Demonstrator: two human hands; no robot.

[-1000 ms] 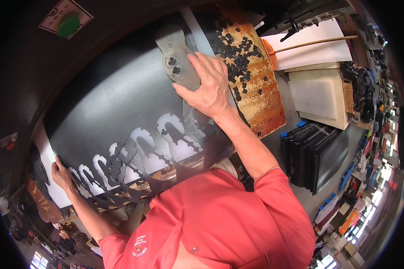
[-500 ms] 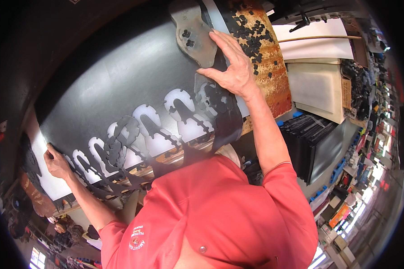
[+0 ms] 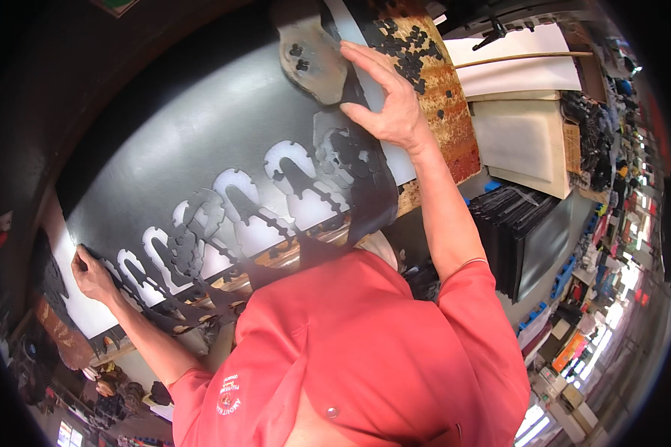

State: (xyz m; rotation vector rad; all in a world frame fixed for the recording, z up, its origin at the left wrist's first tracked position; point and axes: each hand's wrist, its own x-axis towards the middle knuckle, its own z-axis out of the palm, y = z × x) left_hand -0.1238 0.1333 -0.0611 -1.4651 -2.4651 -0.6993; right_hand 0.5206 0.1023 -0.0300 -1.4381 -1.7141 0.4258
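Note:
A large black sheet [image 3: 179,141] lies over a white board, with a row of U-shaped cutouts along its near edge. At its left end my left hand [image 3: 93,276] is closed, fingers and thumb pinching the sheet's edge. On the sheet's far right rests a grey cutting die [image 3: 317,63], rounded and waisted, with small black scraps on top. Beside the die's right edge my right hand [image 3: 391,108] is open, thumb and fingers spread. Its fingertips are close to the die; whether they touch it I cannot tell. Black offcuts [image 3: 190,242] lie loose over the cutouts.
Right of the sheet, a worn brown board [image 3: 451,127] carries many small black scraps. Beyond it stand a pale block [image 3: 514,141] and a stack of black sheets [image 3: 507,231]. A dark machine part [image 3: 60,89] borders the upper left.
My right hand has shifted slightly right, its thumb moving away from the die's near end. The left hand keeps its place at the sheet's edge. The whole view has shifted a little.

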